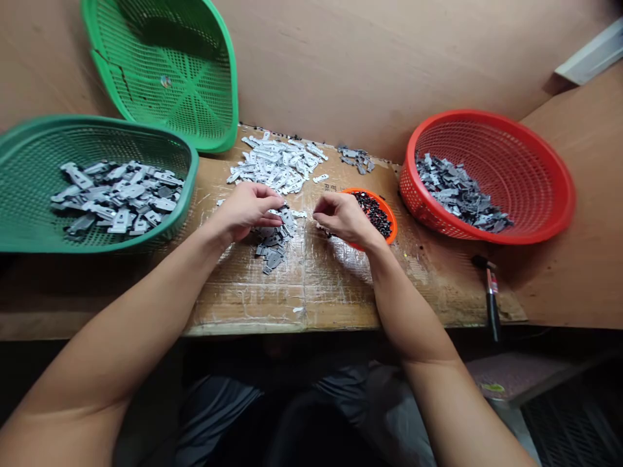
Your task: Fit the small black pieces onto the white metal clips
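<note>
My left hand (252,211) is closed over a small heap of flat grey parts (272,250), its thumb and fingers brought together. Grey and whitish pieces lie right at its fingertips, and I cannot tell which of them it grips. Apart from it, my right hand (343,217) has its fingers curled in a pinch; what is between them is too small to make out. Partly behind that hand stands an orange bowl (393,224) of small black pieces (374,213). Beyond both hands is a pile of silvery-white flat parts (282,162).
At left, a dark green basket (189,194) holds silvery parts; a bright green basket (228,84) leans on the wall behind. A red basket (535,162) of grey parts stands right, near a black-handled brush (492,305). Some grey parts (357,159) lie at the back on cardboard (335,298).
</note>
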`<state>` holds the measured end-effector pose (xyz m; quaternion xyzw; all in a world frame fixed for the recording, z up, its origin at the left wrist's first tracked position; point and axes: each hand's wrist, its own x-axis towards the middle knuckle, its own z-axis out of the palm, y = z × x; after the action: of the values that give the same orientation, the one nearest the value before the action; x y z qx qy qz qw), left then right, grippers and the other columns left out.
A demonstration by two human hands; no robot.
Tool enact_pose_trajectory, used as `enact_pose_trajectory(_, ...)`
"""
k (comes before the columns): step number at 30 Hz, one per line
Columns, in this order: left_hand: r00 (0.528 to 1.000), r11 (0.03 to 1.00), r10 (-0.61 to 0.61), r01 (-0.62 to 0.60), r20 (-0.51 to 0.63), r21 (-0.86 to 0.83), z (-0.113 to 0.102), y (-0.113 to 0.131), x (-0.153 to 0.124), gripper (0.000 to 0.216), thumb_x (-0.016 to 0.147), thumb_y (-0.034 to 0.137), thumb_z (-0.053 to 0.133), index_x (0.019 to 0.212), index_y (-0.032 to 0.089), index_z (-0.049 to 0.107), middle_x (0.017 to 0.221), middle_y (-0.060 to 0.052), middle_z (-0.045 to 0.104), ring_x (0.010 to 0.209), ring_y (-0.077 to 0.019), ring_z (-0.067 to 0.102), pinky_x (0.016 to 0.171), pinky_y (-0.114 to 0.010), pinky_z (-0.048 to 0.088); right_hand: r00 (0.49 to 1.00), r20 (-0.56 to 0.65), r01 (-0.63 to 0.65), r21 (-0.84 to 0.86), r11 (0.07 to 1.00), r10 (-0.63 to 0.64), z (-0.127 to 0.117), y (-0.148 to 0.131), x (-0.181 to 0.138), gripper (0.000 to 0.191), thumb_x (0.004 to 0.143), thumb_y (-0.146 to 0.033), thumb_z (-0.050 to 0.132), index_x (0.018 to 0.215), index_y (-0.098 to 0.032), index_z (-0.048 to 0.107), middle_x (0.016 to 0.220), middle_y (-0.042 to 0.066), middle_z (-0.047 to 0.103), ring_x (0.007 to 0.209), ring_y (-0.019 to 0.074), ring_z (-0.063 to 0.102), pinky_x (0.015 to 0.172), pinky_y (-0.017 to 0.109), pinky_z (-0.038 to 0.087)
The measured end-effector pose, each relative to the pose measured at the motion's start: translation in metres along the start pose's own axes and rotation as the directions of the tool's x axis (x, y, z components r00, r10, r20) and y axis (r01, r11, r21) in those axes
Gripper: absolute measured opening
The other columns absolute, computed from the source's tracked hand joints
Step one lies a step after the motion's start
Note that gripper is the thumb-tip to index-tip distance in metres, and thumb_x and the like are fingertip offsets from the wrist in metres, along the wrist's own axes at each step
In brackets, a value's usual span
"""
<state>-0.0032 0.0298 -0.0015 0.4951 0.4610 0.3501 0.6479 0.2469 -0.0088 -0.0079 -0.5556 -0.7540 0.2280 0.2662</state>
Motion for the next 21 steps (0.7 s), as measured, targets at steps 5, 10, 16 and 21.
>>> enact_pose_trajectory(5,1.000,0.999,0.019,-0.018,0.019,-0.051,0.001,-0.008,0.004,0.019,0.075,0.015,0.091,0.070,0.018,0.073,0.078,-0.005,0.071,0.064,-0.0156,0.071,0.070,-0.036,0.065,0.998,0.057,-0.035,0.273,0.961,0.020,-0.006,-0.027,-0.012,0.016,0.089,-0.037,0.075,0.084,-0.023,0.071,0.076,0.000,0.067,0.070,0.0149,0.056,0.067,0.033,0.045)
enact_pose_trajectory(10,0.999,0.997,0.034,-0.034,-0.002,-0.067,0.002,-0.009,0.005,0.020,0.076,0.012,0.089,0.066,0.018,0.072,0.074,-0.004,0.070,0.061,-0.0150,0.070,0.066,-0.034,0.064,0.989,0.126,-0.113,0.347,0.931,0.074,0.005,-0.043,-0.014,0.040,0.091,-0.061,0.077,0.083,-0.022,0.070,0.073,0.002,0.068,0.060,0.0127,0.055,0.056,0.029,0.043)
enact_pose_trajectory(16,0.999,0.996,0.052,-0.052,0.001,-0.079,0.004,-0.009,0.003,0.024,0.077,0.010,0.090,0.064,0.018,0.071,0.074,-0.004,0.069,0.060,-0.0160,0.070,0.069,-0.037,0.064,0.993,0.074,-0.112,0.296,0.949,0.094,0.023,-0.049,-0.010,0.059,0.087,-0.078,0.077,0.071,-0.022,0.063,0.062,0.000,0.063,0.055,0.0118,0.048,0.052,0.028,0.036)
enact_pose_trajectory(21,0.998,0.995,0.060,-0.061,-0.016,-0.079,0.004,-0.011,0.005,0.026,0.079,0.008,0.087,0.062,0.018,0.071,0.071,-0.002,0.066,0.060,-0.0156,0.069,0.070,-0.038,0.064,0.992,0.085,-0.113,0.302,0.946,0.092,0.026,-0.050,-0.012,0.058,0.088,-0.078,0.076,0.073,-0.023,0.064,0.063,0.000,0.061,0.056,0.0129,0.048,0.052,0.029,0.035)
